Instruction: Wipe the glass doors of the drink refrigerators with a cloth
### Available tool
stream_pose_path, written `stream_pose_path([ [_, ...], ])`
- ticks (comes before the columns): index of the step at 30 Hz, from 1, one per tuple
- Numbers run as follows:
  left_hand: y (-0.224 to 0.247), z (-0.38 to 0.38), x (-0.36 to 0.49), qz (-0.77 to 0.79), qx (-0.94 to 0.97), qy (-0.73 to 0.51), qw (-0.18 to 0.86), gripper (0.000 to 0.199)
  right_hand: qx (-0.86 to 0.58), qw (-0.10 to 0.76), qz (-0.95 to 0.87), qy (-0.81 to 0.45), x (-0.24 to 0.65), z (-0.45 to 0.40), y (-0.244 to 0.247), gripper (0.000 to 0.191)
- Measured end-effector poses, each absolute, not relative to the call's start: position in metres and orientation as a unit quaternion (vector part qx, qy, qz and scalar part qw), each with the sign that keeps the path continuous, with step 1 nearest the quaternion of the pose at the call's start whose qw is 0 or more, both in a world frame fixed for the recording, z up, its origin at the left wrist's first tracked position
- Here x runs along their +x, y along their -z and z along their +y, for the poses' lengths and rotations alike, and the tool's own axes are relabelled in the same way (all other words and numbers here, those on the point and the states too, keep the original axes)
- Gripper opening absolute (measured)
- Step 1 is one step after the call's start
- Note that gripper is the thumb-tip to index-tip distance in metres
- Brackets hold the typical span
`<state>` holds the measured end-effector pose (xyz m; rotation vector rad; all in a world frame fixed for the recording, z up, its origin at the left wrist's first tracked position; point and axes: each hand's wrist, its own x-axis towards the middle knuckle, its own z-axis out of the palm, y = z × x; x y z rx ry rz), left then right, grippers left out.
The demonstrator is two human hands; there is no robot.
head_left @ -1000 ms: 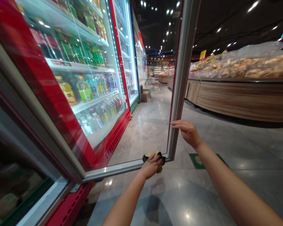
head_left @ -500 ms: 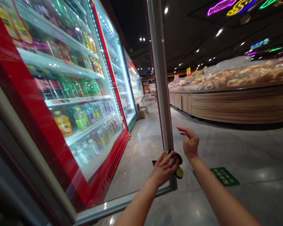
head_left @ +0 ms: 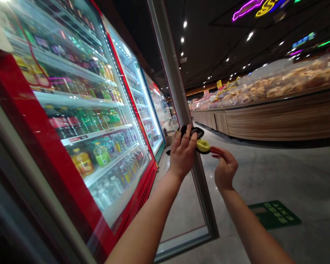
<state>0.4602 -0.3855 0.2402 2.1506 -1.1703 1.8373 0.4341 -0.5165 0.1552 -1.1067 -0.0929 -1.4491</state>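
Note:
My left hand is closed on a black-and-yellow cloth-like item, pressing it against the grey door frame. Its exact kind is unclear; a dark flap sticks out on both sides of the fingers. The glass door stands swung out from a red drinks fridge. Just right of the frame, my right hand is raised with its fingers stretched toward the yellow end of the item. Those fingertips are very near it, and I cannot tell whether they touch. Nothing shows in that hand.
Several bottles line the lit fridge shelves to the left. More fridges run on behind. A wood-panelled display counter heaped with packaged goods curves along the right. A green exit sign lies on the grey floor.
My left hand has moved up along the door frame with the black-and-yellow item. The right hand is now closer to that item. The view has shifted slightly, and the frame leans more.

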Motion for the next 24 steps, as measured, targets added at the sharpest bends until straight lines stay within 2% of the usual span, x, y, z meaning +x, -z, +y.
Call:
stream_pose_path([
  [4, -0.185, -0.382, 0.46, -0.381, 0.717, -0.582, 0.047, 0.049, -0.487, 0.548, -0.041, 0.678, 0.425, -0.512, -0.158, 0.026],
  [7, -0.149, -0.377, 0.457, -0.384, 0.733, -0.554, 0.088, 0.051, -0.544, 0.46, -0.121, 0.691, 0.413, -0.505, -0.154, 0.026],
  [9, -0.144, -0.379, 0.454, -0.38, 0.748, -0.518, 0.168, 0.052, -0.593, 0.381, -0.185, 0.685, 0.407, -0.5, -0.15, 0.032],
  [12, -0.165, -0.389, 0.447, -0.345, 0.74, -0.441, 0.371, 0.051, -0.645, 0.268, -0.241, 0.673, 0.404, -0.495, -0.147, 0.048],
  [14, -0.186, -0.397, 0.441, -0.324, 0.717, -0.368, 0.496, 0.052, -0.668, 0.242, -0.242, 0.661, 0.408, -0.496, -0.148, 0.059],
  [16, -0.2, -0.4, 0.436, -0.345, 0.709, -0.288, 0.544, 0.058, -0.691, 0.266, -0.215, 0.637, 0.415, -0.5, -0.148, 0.069],
  [20, -0.202, -0.383, 0.43, -0.437, 0.747, -0.208, 0.456, 0.061, -0.707, 0.289, -0.164, 0.625, 0.428, -0.504, -0.147, 0.074],
  [24, -0.185, -0.351, 0.426, -0.469, 0.782, -0.265, 0.312, 0.063, -0.692, 0.226, -0.153, 0.669, 0.431, -0.493, -0.148, 0.071],
])
